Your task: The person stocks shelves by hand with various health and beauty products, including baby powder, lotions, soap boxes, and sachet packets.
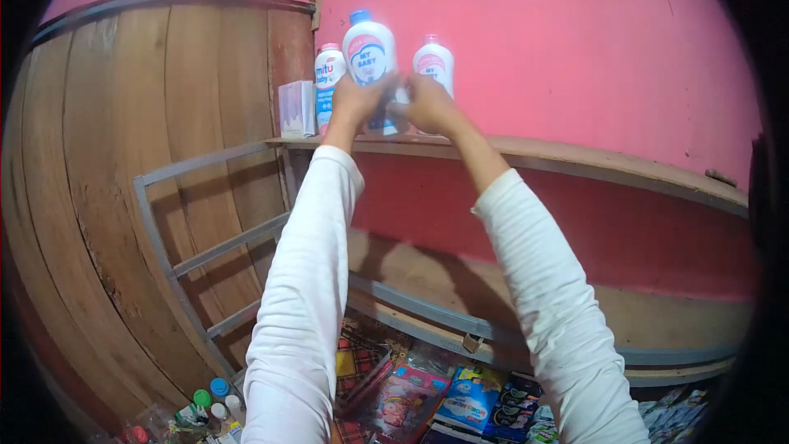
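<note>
A large white baby powder bottle [369, 51] with a blue cap and "My Baby" label is held up at the shelf's left part, tilted a little. My left hand [353, 104] is closed around its left side. My right hand [431, 105] is closed at its lower right side, thumb across the front; motion blurs the fingers. Just behind the right hand stands a pink-capped My Baby bottle [433, 60], its lower part mostly hidden. On the left is a Mitu baby bottle [329, 71], partly covered by my left hand, beside a pale purple-and-white box [297, 109].
The wooden shelf [567, 154] runs along the pink wall, with a lower shelf [657, 312] beneath. A grey metal frame [177, 168] stands against the plank wall [131, 140]. Below lie colourful packets [470, 399] and several capped bottles [219, 388].
</note>
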`<state>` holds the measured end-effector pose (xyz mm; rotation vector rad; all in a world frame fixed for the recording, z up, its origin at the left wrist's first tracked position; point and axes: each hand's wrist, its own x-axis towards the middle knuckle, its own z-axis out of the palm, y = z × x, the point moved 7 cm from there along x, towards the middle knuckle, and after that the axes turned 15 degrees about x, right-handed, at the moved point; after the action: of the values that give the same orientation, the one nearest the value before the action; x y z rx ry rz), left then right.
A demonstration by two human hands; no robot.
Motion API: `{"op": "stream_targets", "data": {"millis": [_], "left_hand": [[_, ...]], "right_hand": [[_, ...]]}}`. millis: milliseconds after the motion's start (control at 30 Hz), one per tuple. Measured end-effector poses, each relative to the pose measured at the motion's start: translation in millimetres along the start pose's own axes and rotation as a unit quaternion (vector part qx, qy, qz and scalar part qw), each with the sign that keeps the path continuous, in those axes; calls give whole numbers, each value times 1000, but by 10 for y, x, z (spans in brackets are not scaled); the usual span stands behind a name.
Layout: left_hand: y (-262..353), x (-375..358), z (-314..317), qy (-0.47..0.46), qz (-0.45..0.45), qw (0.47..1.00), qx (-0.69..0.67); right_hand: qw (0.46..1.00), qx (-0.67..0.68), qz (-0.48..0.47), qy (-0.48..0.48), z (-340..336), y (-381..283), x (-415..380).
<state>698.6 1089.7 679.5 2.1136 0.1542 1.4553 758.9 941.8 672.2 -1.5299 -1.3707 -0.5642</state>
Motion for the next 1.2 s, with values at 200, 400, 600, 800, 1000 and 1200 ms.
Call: {"op": "stream_targets", "data": {"millis": [200,400,600,800,1000,1200], "left_hand": [[-349,-81,170,67,-28,995,64],[-154,-230,125,67,-38,992,96],[-296,-195,210,83,-62,975,197],[-305,-263,262,56,-54,979,187],[-346,-212,306,39,-33,982,184],[-395,-223,315,53,-32,979,196]], "right_hand": [[998,1,61,31,225,391,144],[995,1,97,24,306,560,232],[975,-144,143,-94,234,395,212],[943,-243,226,-10,-223,650,287],[914,-225,328,-79,-500,650,66],[911,-150,357,-139,-344,900,7]]}}
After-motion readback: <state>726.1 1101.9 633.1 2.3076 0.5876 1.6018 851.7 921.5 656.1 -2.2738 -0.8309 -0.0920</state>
